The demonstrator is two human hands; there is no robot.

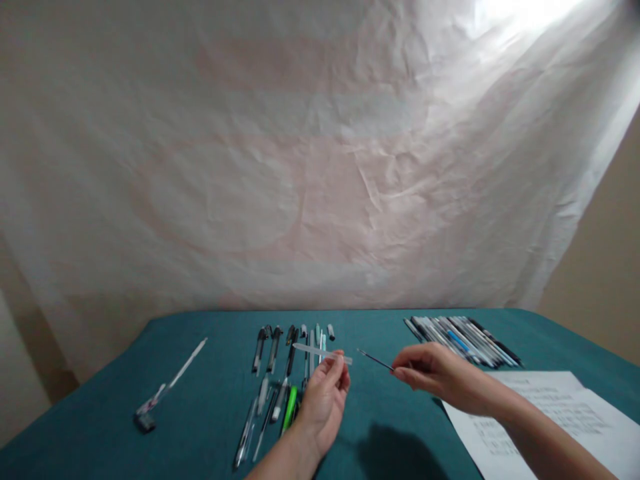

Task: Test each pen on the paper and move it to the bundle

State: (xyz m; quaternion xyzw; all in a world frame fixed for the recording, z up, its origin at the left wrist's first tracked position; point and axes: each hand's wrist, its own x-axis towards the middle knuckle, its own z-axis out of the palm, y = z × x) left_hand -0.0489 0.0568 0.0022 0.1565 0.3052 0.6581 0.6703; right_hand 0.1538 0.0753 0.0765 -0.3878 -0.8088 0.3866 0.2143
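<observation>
In my left hand (326, 400) a clear, empty-looking pen barrel (315, 349) is pinched between thumb and fingers, its narrow end toward the upper left. My right hand (425, 373) grips a thin dark pen refill (377, 360) by one end, its tip aimed at the barrel. A gap separates the refill tip from the barrel's near end. Below and behind my left hand lie pen parts, among them a bright green pen (289, 410), a clear pen (245, 433) and a black-capped pen (259, 350). My left hand and wrist partly cover some of them.
A row of several pens and refills (463, 341) lies at the back right. Printed paper sheets (565, 410) rest under my right forearm. At the left is a long white stick-like item (187, 365) with a dark end piece (145, 421). A pale sheet (320, 200) hangs behind the green-covered table (200, 407).
</observation>
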